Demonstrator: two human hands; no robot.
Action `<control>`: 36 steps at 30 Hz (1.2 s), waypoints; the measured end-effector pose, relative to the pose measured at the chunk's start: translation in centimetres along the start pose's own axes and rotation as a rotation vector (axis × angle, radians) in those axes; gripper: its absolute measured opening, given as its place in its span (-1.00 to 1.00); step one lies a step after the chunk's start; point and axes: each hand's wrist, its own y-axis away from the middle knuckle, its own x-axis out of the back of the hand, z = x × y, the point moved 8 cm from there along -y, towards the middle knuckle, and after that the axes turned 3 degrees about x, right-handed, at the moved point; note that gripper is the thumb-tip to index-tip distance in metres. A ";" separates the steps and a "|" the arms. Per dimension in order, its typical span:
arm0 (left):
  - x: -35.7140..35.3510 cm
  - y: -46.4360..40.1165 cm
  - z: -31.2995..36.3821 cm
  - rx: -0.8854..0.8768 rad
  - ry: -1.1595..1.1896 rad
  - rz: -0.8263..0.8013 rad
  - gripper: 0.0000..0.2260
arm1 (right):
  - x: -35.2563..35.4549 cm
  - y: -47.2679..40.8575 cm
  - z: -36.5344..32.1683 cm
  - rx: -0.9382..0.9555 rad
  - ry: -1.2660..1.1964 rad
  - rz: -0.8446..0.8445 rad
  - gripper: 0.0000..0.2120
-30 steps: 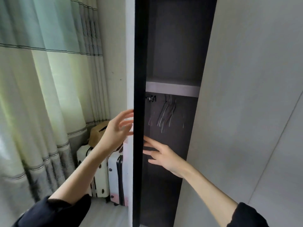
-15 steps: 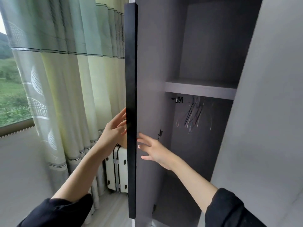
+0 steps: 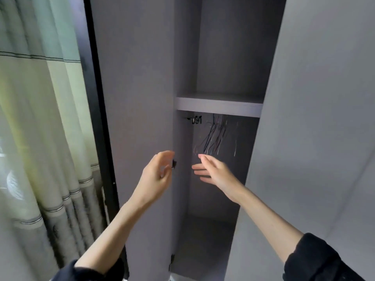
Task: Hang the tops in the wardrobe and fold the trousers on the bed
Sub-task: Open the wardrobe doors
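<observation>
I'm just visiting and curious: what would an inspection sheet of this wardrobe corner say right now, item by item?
Surface: wardrobe open; grey shelf bare where visible.
Job's things: thin wire hangers hang under the shelf; no tops or trousers in view.
Clutter: nothing seen.
Hands: left hand by the open door's inner edge, fingers loosely curled, holding nothing; right hand open, fingers straight, reaching into the compartment below the hangers.
Cables: nothing seen.
Surroundings: pale green and grey curtain left of the door; closed grey door panel on the right.
</observation>
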 end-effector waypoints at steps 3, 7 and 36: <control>-5.8 -2.4 0.1 -0.005 0.010 -0.129 -0.66 | 6.2 -0.9 1.3 0.008 0.125 0.079 -0.62; -13.6 -7.2 1.8 -0.030 0.020 -0.214 -0.67 | 15.7 -2.6 2.3 0.074 0.450 0.229 -0.59; -29.1 -20.7 12.8 0.068 0.622 -0.466 -0.40 | 33.3 -4.2 2.4 0.160 1.151 0.377 -0.41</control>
